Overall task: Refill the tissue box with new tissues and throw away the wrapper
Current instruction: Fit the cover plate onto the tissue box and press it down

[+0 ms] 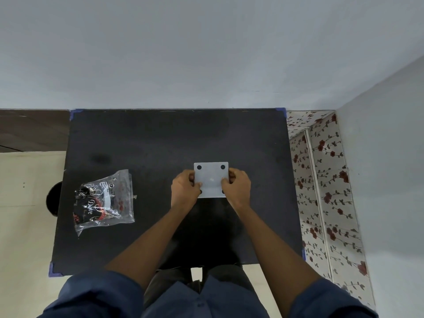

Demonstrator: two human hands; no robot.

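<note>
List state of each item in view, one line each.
tissue box: flipped, white base with black round feet facing up, on the table, gripped on both sides.
tissue pack: in its clear wrapper, lying flat at the table's left, untouched.
left hand: gripping the box's left edge.
right hand: gripping the box's right edge.
table: black top, blue tape on corners.

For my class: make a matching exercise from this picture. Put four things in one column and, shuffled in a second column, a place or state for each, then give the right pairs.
Things
1. white box
2. plastic tissue pack
3. blue tape
4. flowered covering

Places or states
A. stuck at the corners of the black table
B. lying untouched on the table's left side
C. gripped on both sides by the left hand and right hand
D. right of the table

Pairs: 1-C, 2-B, 3-A, 4-D
</note>
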